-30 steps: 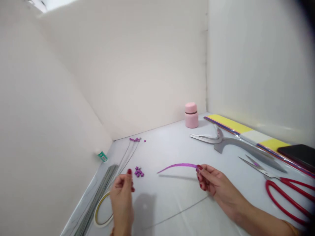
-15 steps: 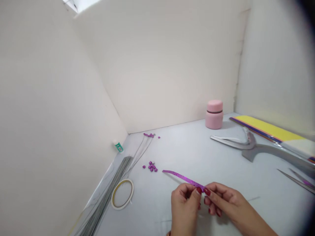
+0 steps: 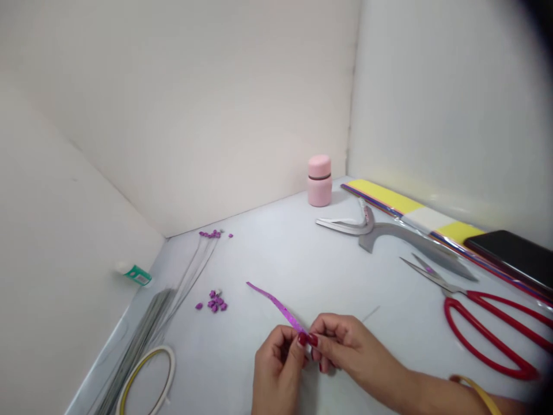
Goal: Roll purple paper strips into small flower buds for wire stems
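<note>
A thin glittery purple ribbon strip slants up and left from my hands. Its lower end is pinched where my left hand and my right hand meet, with the fingertips hiding that end. Left of the hands lie a small cluster of purple flower buds and several thin wires with purple tips. A bundle of grey wires and a roll of narrow tape sit nearer the left edge.
A pink jar stands by the back wall. To the right lie a grey metal tool, red-handled scissors, stacked coloured sheets and a black phone. White walls bound the pale tabletop.
My hands have come together from apart, both now on the strip's end. The strip has swung from level to slanting up-left, and the view has shifted, bringing the scissors and phone back in.
</note>
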Demonstrator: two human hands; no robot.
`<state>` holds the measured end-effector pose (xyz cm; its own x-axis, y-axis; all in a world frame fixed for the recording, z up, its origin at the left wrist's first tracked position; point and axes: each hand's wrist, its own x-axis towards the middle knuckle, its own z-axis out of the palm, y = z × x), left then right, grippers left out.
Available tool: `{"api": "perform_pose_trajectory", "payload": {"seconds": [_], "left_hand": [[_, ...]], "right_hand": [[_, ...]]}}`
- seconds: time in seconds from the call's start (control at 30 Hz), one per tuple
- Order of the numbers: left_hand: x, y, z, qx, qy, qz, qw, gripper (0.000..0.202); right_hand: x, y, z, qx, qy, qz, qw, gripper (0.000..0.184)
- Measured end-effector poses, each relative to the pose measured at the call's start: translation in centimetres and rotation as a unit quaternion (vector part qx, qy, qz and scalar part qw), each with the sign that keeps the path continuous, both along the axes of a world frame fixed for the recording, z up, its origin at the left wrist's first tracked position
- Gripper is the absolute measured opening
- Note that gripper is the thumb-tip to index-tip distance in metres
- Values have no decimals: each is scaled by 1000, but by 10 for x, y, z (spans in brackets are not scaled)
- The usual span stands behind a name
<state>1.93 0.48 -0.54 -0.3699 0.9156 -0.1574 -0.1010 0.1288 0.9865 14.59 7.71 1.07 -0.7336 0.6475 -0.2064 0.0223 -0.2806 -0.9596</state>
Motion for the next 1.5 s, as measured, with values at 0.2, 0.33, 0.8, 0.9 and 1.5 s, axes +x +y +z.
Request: {"api": "perform_pose_trajectory", "payload": {"seconds": [0.2, 0.33, 0.8, 0.9, 1.5], "left_hand": [[4, -2, 0, -8, 73, 13, 997, 32], [2, -4, 0, -13, 82, -25, 996, 32], [1, -6, -11, 24, -26, -61, 997, 26], [1, -6, -8, 22, -24, -47, 998, 27], [2, -7, -1, 17, -27, -46, 998, 30]], "right_hand": [[3, 1, -4, 26, -6, 20, 999, 20], [1, 1, -6, 42, -25, 20, 999, 13], [3, 1, -7, 43, 15, 57, 997, 20], [2, 3, -7, 25, 22, 62, 998, 24], [2, 5, -5, -30, 47, 38, 998, 32]]}}
